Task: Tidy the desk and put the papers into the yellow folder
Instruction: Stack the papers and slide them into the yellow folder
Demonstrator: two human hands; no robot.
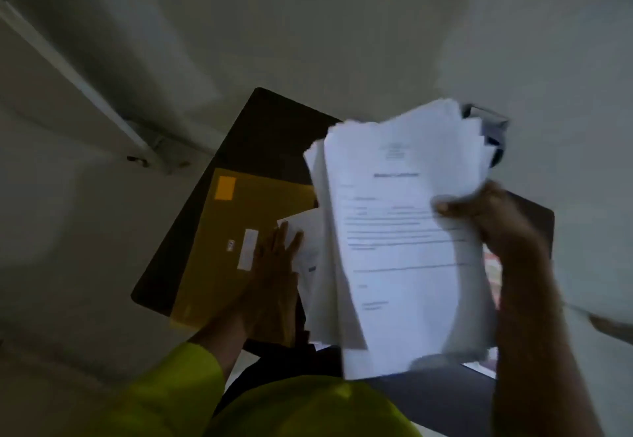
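The job looks about half done, by my reckoning: most of the loose sheets are gathered, but none of them seems to be inside the flat, matte yellow card folder yet, which lies closed on the small dark rectangular desk with a pale label and an orange sticker on its cover. The person's right hand is raised above the desk to the right of the folder, thumb curled over the front and fingers behind, gripping a thick, uneven stack of white printed papers; the edges are ragged and fanned, the sheets limp and bowing under their own weight, so they will probably need squaring before they slide in. The left hand, coming out of a bright lime-green sleeve, lies flat with fingers straight and slightly spread, pressing on the folder's right edge and touching a single loose white sheet that rests on the desk just beside the folder. Past the stack, on the side away from the folder, a grey object shows at the desk's far corner, too blurred to name. What remains, as I judge it: collect that last sheet, open the folder, and put everything inside.
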